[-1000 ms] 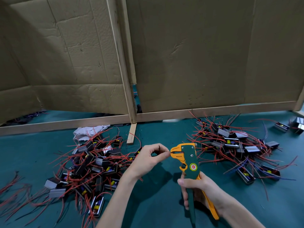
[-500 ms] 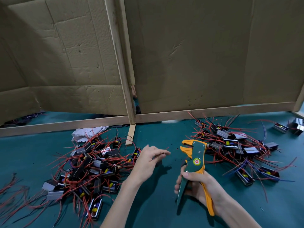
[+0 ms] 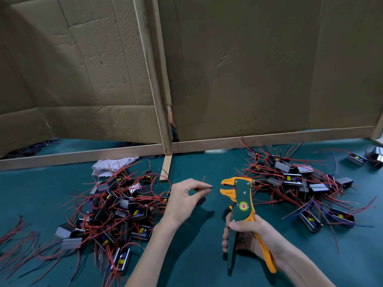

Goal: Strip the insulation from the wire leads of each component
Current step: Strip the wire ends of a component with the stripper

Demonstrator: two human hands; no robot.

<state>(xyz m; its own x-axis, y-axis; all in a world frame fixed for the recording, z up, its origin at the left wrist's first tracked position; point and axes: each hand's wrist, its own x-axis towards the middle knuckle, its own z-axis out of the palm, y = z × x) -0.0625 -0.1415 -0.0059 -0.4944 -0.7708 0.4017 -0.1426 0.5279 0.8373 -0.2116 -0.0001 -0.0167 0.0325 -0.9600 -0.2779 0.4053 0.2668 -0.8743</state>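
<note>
Here the left hand point(image 3: 182, 200) pinches a lead point(image 3: 209, 187) near the stripper point(image 3: 241, 204) the right hand point(image 3: 247, 232) grips; the limp tip may miss the mouth.

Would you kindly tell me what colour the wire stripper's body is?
Dark green on the wire stripper, with orange jaws; clearest in the head view.

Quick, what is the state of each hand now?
Left hand: pinches a thin wire lead.
Right hand: grips the wire stripper by its handles.
</note>
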